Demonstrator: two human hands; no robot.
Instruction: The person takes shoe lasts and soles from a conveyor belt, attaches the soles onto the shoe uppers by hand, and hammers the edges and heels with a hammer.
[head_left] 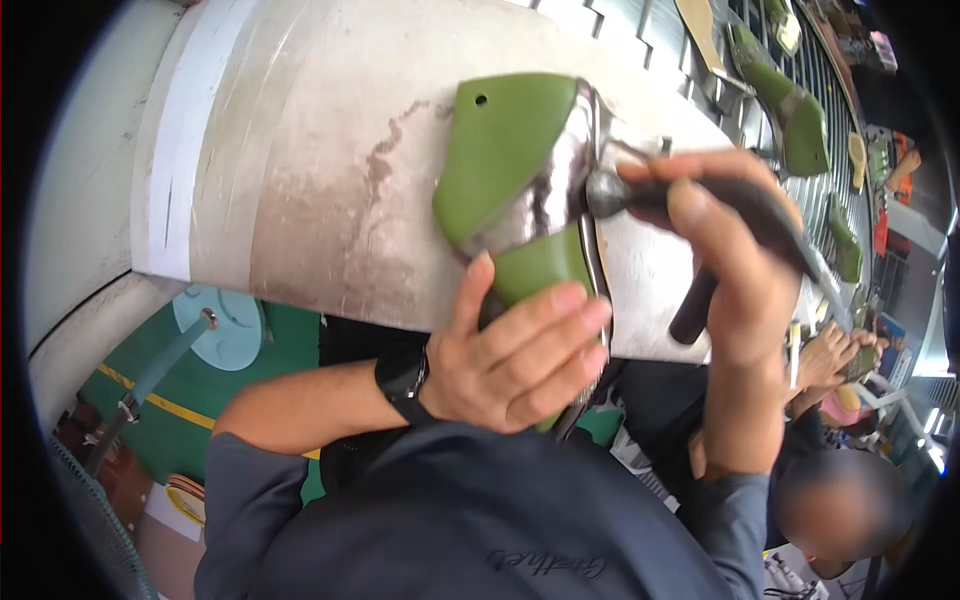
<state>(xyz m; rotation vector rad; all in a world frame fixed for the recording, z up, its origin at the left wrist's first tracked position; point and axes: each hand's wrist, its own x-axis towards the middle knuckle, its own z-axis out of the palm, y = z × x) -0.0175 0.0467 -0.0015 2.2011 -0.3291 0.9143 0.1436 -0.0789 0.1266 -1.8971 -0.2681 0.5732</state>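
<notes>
A green shoe last (500, 150) with a dark shiny strip (550, 195) across its middle lies on its side on the pale worktable (320, 180). My left hand (520, 350) wraps round its lower part, fingers together on the green surface. In my right hand (735, 230) is a dark-handled hammer (606, 193), its rounded metal head touching or very close to the strip's right edge. A second dark handle shows below my right palm; what it belongs to is hidden. My left wrist carries a black watch (402, 375).
More green lasts (800, 125) stand on a metal roller rack (650, 35) at the upper right. A co-worker's hands (830, 355) are at the right, holding something green. A light blue round stool (220, 330) is at the lower left.
</notes>
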